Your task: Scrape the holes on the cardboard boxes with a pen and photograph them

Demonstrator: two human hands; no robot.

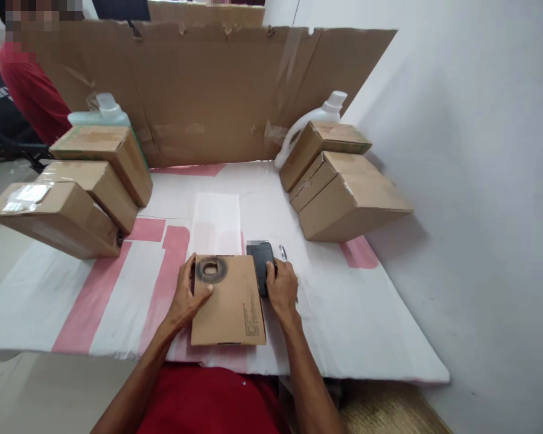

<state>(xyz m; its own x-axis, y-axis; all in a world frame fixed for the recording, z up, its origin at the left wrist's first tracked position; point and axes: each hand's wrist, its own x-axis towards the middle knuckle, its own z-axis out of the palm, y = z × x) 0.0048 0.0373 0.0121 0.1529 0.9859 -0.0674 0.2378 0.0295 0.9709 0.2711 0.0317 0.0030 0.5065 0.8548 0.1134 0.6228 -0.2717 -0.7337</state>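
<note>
A flat brown cardboard box (230, 304) with a dark ring mark near its far end lies on the white and pink table cover (95, 295) right in front of me. My left hand (187, 295) grips the box's left edge, thumb on top by the ring mark. My right hand (280, 286) rests at the box's right edge, its fingers on a black phone-like device (261, 262) lying against the box. A small silver pen or clip (283, 251) lies just beyond my right hand.
Three stacked cardboard boxes (72, 193) lean at the left, three more (339, 187) at the right. A pale green jug (102, 111) and a white jug (317, 117) stand behind them. A cardboard wall (208, 90) closes the back. A person in red (31, 90) is at far left.
</note>
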